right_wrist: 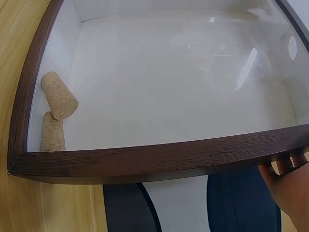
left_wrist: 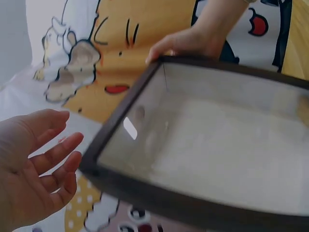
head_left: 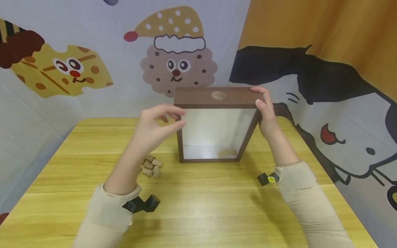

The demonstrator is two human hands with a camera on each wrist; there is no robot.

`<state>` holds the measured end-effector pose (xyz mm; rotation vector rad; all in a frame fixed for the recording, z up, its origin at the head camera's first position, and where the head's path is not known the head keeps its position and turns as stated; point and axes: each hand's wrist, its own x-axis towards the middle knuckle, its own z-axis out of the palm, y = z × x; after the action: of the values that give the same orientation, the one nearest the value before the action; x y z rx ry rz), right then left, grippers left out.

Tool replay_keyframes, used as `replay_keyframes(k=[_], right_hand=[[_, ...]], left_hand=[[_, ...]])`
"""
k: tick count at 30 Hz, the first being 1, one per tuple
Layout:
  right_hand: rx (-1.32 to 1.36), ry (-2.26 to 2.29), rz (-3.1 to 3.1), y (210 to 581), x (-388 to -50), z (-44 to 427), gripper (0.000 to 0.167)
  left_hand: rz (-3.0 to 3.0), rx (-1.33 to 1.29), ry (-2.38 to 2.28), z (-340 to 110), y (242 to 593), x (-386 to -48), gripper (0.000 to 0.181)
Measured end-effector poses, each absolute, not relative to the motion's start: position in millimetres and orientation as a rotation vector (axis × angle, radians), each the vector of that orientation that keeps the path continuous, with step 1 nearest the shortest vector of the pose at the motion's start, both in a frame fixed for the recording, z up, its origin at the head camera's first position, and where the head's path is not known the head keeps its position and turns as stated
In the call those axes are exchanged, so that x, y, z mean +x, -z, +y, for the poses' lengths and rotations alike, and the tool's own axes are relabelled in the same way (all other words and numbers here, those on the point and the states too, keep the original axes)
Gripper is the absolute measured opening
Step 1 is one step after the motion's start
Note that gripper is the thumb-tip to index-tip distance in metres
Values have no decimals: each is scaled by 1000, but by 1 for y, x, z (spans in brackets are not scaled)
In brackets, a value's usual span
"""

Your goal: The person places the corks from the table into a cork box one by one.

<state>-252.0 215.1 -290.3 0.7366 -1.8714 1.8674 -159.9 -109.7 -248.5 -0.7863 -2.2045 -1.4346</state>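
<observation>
A dark brown shadow box frame (head_left: 214,101) with a clear front stands upright on the table, a round hole (head_left: 218,95) in its top edge. Two corks (right_wrist: 59,96) lie at the bottom inside it. My right hand (head_left: 266,115) grips the box at its upper right corner, thumb in front and fingers over the top and side. At the upper left corner is my left hand (head_left: 152,122), thumb and fingers spread; the left wrist view shows this hand (left_wrist: 43,164) apart from the frame, holding nothing.
Several loose corks (head_left: 149,164) lie in a small pile on the wooden table (head_left: 198,210), left of the box and partly behind my left forearm. A cartoon-printed cloth (head_left: 114,62) hangs behind the table and along its right side.
</observation>
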Motion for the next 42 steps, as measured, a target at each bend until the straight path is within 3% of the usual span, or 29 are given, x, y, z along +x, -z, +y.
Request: replay_keyframes(k=[21,42], right_hand=[[739,-1840,-1884,290,-253,213,42],[739,-1825,-1910,291,-252,216,45]], left_hand=[[-2560,-595,1259,-228,348,-138,28],[-2826,-939,1140,-271,408,-169,30]])
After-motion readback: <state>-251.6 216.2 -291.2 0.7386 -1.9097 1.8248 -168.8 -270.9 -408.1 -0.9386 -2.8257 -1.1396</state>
